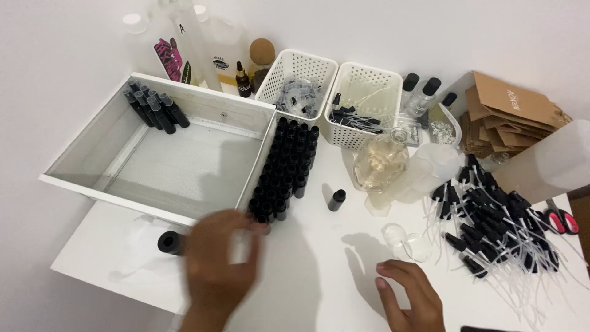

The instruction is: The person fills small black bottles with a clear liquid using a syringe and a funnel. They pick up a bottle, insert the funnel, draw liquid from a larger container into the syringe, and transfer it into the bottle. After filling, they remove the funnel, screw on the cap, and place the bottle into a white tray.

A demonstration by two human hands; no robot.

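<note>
Fingertips of the blurred left hand [218, 264] touch black bottles [284, 169] at lower centre, grip unclear; right hand [412, 295] rests open, empty, on the bench [319, 270].

A stack of flat brown cardboard sleeves [507, 120] leans at the far right of the white surface [319, 270], well beyond the right grip [410, 300]. Far beyond the left grip [216, 265], against the back wall, a clear plastic bottle carries a pink-and-black label [168, 59]. Just right of it, a large translucent jug bears a small white label with a dark emblem [221, 63]. Beside that, a small dark dropper bottle shows a pale label [244, 88].
</note>
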